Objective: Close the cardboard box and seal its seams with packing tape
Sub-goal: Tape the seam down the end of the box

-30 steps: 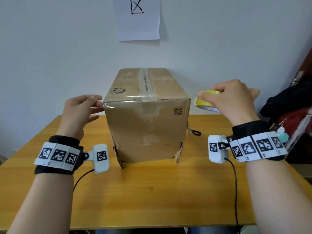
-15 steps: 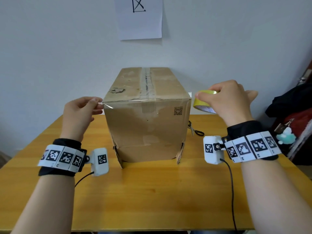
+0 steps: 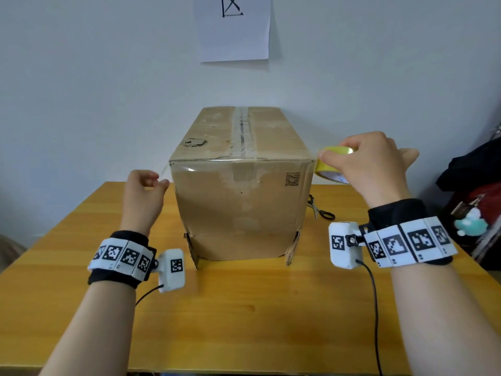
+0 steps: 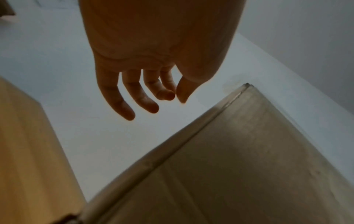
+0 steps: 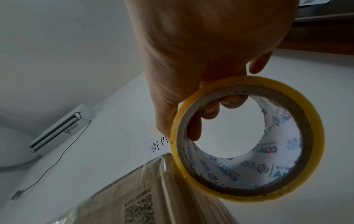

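Note:
The closed cardboard box (image 3: 241, 202) stands on the wooden table (image 3: 244, 308), with old tape along its top centre seam. A clear tape strip (image 3: 244, 165) runs across the box's top front edge. My left hand (image 3: 160, 181) is just left of the box's top front corner, thumb and forefinger pinching the strip's free end. In the left wrist view the left hand (image 4: 175, 95) shows thumb and forefinger tips together beside the box (image 4: 239, 174). My right hand (image 3: 360, 164) grips the yellow tape roll (image 3: 329, 169) at the box's right top corner. The roll (image 5: 249, 169) hangs against the box (image 5: 134, 197).
Black-handled scissors (image 3: 321, 210) lie on the table behind the box's right side. Dark and red bags (image 3: 477, 185) are piled past the table's right edge. A white wall with a paper sheet (image 3: 233, 28) is close behind the box.
My left hand has dropped from level with the box's top edge to a little below it, taking the tape end down. The right hand with the roll has lowered slightly.

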Motion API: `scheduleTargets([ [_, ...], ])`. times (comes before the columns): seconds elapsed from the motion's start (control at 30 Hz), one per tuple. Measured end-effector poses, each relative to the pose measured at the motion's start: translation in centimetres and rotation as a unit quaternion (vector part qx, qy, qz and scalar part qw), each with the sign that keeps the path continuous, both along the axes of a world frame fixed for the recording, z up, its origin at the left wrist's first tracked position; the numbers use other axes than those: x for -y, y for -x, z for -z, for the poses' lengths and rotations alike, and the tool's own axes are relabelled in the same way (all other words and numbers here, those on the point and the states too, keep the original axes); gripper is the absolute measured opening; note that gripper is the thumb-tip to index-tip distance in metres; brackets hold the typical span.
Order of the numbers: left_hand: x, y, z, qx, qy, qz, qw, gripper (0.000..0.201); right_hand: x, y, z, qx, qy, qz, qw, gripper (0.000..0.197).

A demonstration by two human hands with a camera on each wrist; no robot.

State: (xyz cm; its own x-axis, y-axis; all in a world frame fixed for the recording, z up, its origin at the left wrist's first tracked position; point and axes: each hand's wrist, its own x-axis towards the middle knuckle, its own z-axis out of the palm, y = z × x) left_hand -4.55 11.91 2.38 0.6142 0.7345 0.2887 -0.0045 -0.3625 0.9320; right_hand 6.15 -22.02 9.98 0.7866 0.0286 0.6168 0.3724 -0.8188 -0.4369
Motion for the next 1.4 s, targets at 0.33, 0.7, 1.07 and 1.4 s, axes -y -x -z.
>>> scheduleTargets([
  [0.33, 2.5, -1.0, -2.4, 0.033, 0.134, 0.07, 0.988, 0.038, -0.2, -0.2, 0.6, 0.009, -0.02, -0.006, 1.0, 0.039],
  [0.7, 2.7, -0.7, -3.0, 0.078, 0.092, 0.025, 0.992, 0.039, -0.5, -0.1, 0.8, 0.008, -0.035, -0.009, 0.999, 0.033],
  [1.07, 3.7, -1.8, -4.0, 0.069, 0.06, -0.016, 0.996, 0.047, -0.4, 0.2, 0.7, -0.007, -0.043, -0.014, 0.999, 0.032],
  [1.4, 3.9, -1.9, -4.4, 0.041, -0.021, -0.069, 0.997, 0.032, -0.5, -0.1, 0.9, -0.014, -0.049, -0.005, 0.999, 0.034],
])
